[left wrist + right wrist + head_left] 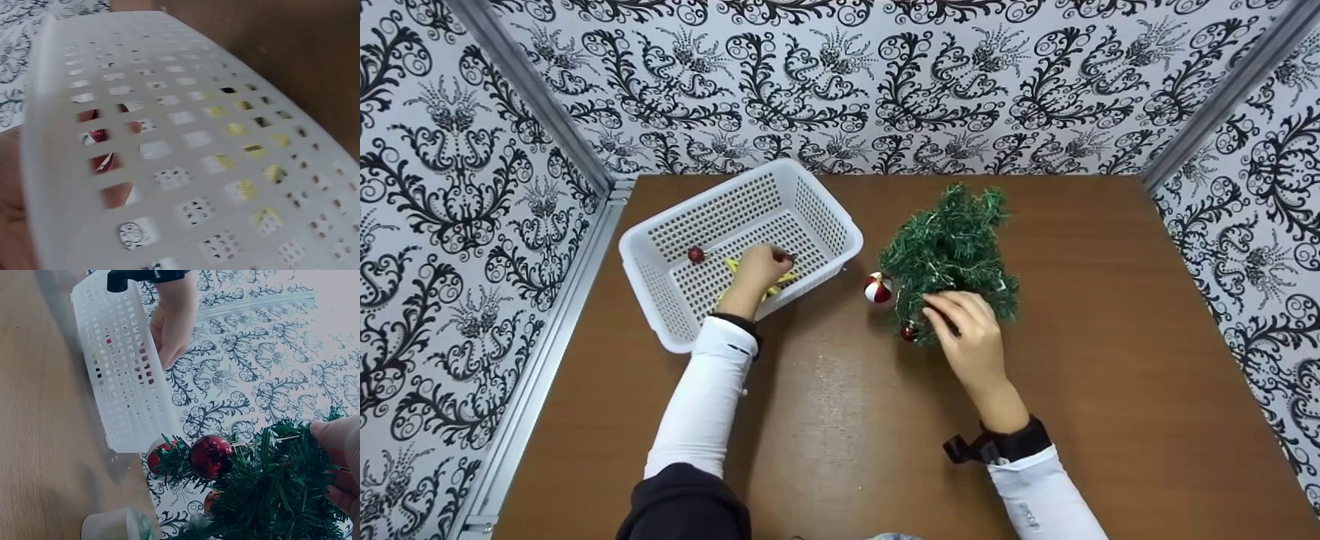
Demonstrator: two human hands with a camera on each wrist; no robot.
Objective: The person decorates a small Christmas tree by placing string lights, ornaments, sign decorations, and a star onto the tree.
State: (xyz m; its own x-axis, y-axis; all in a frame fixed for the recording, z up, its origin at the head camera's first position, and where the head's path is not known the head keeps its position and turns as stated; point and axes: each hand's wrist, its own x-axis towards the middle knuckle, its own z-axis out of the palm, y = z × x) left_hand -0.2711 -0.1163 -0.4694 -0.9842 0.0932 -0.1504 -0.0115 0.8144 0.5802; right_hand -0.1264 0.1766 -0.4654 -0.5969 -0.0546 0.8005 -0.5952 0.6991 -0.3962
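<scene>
My left hand reaches down into a white plastic basket. Its curled fingers hold a small red bauble, which shows as glittery red through the basket holes in the left wrist view. At the middle right, a small artificial Christmas tree has my right hand at its near side, thumb and fingers pinching a green branch. A shiny red bauble hangs beside that hand. On the tree's left is a red-and-white bauble.
Another red bauble and yellow pieces lie inside the basket. The tree's pale round base shows in the right wrist view. Patterned walls enclose the brown table at the back and sides.
</scene>
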